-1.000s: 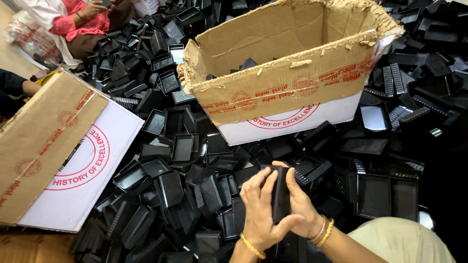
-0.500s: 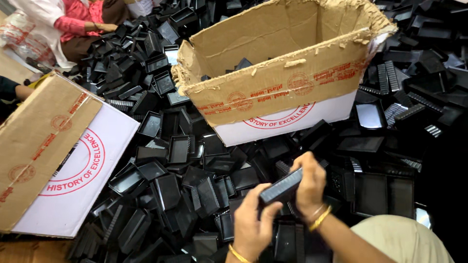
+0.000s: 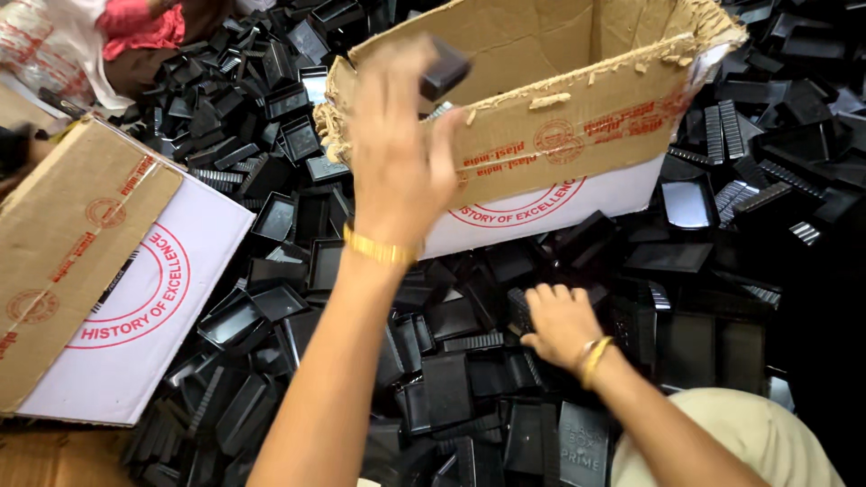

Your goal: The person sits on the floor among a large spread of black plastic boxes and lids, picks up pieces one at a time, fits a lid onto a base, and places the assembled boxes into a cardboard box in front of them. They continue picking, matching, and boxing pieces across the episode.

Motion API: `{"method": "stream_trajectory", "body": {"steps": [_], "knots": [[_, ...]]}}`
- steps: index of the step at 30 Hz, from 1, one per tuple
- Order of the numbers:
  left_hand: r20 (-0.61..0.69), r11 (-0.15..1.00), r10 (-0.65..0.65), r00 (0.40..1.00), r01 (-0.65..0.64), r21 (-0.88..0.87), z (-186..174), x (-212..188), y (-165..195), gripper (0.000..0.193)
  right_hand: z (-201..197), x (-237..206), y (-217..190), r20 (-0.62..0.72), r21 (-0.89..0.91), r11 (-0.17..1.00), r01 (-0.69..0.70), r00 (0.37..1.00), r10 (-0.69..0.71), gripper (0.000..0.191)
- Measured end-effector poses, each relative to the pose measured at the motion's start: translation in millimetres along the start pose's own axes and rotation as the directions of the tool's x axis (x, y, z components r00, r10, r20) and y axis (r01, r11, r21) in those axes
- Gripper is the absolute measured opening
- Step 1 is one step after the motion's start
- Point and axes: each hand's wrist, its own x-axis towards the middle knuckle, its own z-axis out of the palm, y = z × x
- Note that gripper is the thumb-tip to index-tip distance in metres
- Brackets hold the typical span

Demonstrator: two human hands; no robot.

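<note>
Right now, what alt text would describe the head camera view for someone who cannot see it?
A person's left hand lifts a small black plastic piece over an open brown cardboard box, while the right hand rests on a heap of black plastic trays.

Bare forearms; a gold bangle on the left hand's [image 3: 397, 158] wrist, gold bangles on the right hand's [image 3: 561, 320].

The floor [image 3: 54, 455] carries black plastic trays [image 3: 451, 388] and cardboard boxes [image 3: 559, 135].

Item: small black plastic piece [image 3: 444, 68], blurred, tilted, which I see held at the rim of the open cardboard box [image 3: 577, 135].
</note>
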Motion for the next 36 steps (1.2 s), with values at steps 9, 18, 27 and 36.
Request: {"method": "stream_trajectory", "body": {"steps": [9, 18, 27, 36], "knots": [[0.966, 0.928, -0.143, 0.213, 0.369, 0.056, -72.5, -303.1, 87.7, 0.066, 3.8, -4.9, 9.6, -0.223, 0.312, 0.948, -0.060, 0.965, 0.135, 0.041], [0.857, 0.979, -0.096, 0.506, -0.108, 0.174, -91.8, -418.3, 83.0, 0.066, 5.7, 0.9, -29.9, 0.104, -0.301, 0.953, -0.040, 0.992, 0.074, 0.081], [0.879, 0.971, 0.209, 0.428, -0.194, -0.137, -106.3, -328.0, 73.2, 0.087, -7.3, 5.2, -14.9, -0.109, -0.277, 0.941, -0.193, 0.980, 0.169, 0.096], [0.962, 0.964, 0.250, 0.111, -0.119, -0.237, -111.1, -311.0, 49.4, 0.053, -29.1, 12.4, 34.8, -0.065, -0.224, 0.861, -0.456, 0.889, 0.454, 0.091]]}}
